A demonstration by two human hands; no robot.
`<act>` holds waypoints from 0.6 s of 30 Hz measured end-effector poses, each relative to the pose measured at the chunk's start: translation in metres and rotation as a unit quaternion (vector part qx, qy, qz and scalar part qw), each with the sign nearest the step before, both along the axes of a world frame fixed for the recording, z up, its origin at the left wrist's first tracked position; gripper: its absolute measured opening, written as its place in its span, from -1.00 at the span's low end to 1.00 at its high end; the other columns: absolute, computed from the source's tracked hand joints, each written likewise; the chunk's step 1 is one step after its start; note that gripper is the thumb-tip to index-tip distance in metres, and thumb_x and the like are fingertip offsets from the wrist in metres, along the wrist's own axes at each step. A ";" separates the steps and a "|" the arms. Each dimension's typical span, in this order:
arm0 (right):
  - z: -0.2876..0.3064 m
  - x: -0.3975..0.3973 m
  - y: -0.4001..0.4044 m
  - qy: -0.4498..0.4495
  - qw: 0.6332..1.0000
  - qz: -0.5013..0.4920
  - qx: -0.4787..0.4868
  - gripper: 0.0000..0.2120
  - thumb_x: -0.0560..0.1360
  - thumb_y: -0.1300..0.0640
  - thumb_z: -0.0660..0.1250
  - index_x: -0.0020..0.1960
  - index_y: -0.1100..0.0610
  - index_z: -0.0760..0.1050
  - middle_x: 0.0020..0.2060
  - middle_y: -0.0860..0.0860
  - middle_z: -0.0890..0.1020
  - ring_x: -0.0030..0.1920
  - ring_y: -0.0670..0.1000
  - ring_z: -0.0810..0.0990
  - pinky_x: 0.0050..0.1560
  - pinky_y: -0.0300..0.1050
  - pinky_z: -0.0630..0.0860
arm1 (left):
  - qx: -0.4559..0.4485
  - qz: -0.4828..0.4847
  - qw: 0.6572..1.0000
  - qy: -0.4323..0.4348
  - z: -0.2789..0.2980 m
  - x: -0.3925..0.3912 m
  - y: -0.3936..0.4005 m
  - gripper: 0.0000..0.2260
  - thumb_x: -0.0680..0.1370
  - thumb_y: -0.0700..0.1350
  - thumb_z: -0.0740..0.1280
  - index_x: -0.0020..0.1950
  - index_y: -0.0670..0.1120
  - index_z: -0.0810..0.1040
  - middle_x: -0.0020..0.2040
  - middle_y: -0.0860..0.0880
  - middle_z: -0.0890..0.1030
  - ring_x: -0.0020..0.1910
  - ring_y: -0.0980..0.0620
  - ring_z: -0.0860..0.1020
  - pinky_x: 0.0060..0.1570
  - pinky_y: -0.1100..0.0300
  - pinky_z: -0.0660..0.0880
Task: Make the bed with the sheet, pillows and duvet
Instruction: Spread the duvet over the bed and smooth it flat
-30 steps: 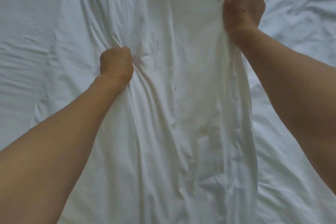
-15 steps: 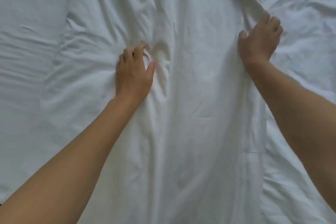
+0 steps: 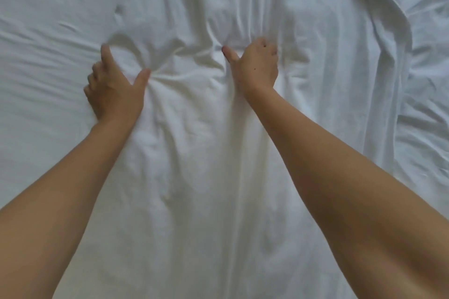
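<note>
Both hands (image 3: 184, 80) moved inward, pressing the wrinkled white duvet (image 3: 194, 177).

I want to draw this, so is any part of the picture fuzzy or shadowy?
In the head view, the left hand has fuzzy fingers, likely from motion; the right hand looks sharper; soft, even light leaves only faint grey shadows in the white sheet's folds, with no glare.
</note>
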State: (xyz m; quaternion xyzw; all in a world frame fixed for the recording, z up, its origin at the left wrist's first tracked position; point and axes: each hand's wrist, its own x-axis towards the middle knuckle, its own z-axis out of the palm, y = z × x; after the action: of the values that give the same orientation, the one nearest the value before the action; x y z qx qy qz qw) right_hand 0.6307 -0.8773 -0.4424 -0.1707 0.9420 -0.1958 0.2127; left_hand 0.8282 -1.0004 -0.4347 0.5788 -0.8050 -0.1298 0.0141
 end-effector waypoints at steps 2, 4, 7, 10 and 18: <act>0.000 -0.001 -0.006 -0.002 1.000 0.010 0.004 -0.36 0.47 -0.29 0.29 0.25 0.24 0.37 0.17 0.10 0.48 0.17 0.10 0.48 0.00 -0.10 0.38 | 0.009 0.028 1.000 -0.002 0.003 0.001 -0.007 -0.29 0.52 0.20 0.32 0.48 -0.21 0.19 0.34 -0.31 0.39 0.31 -0.30 0.37 0.26 -0.13 0.29; 0.001 -0.005 -0.011 -0.012 0.999 0.037 0.008 -0.61 0.52 -0.15 0.30 0.05 0.18 0.42 -0.04 0.02 0.49 -0.05 0.07 0.47 -0.12 -0.11 0.31 | 0.010 0.029 0.999 -0.011 0.003 -0.001 -0.010 -0.36 0.52 0.20 0.32 0.35 -0.26 0.32 0.30 -0.31 0.42 0.27 -0.29 0.40 0.21 -0.10 0.32; 0.006 0.000 -0.020 0.008 0.996 0.080 0.050 -0.75 0.55 0.11 0.20 -0.27 0.13 0.25 -0.26 -0.01 0.42 -0.15 0.09 0.39 -0.16 -0.10 0.28 | 0.014 0.012 1.000 -0.006 0.005 -0.001 -0.013 -0.49 0.56 0.14 0.29 0.25 -0.28 0.38 0.25 -0.29 0.46 0.22 -0.28 0.43 0.14 -0.09 0.35; 0.012 0.004 -0.024 -0.001 0.995 0.084 0.049 -0.71 0.52 0.17 0.19 -0.33 0.10 0.19 -0.36 -0.02 0.37 -0.14 0.13 0.46 -0.18 -0.09 0.28 | 0.012 -0.003 1.000 -0.012 0.008 0.001 -0.019 -0.58 0.60 0.08 0.24 0.22 -0.27 0.40 0.19 -0.29 0.49 0.16 -0.30 0.47 0.08 -0.09 0.37; 0.068 -0.029 0.029 0.243 0.958 0.133 0.072 -0.83 0.45 0.14 0.18 -0.24 0.22 0.43 -0.30 0.16 0.49 -0.23 0.24 0.46 -0.25 -0.05 0.24 | -0.099 -0.049 0.994 0.019 0.016 0.003 -0.007 -0.64 0.59 0.05 0.28 0.12 -0.26 0.44 0.07 -0.29 0.53 0.06 -0.30 0.49 -0.09 -0.11 0.34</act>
State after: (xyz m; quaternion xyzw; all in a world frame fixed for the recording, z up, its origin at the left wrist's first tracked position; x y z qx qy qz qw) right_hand 0.6016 -0.8481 -0.3745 -0.3215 0.9455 -0.0502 0.0136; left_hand 0.8310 -1.0069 -0.4190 0.5320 -0.8408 -0.0611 0.0797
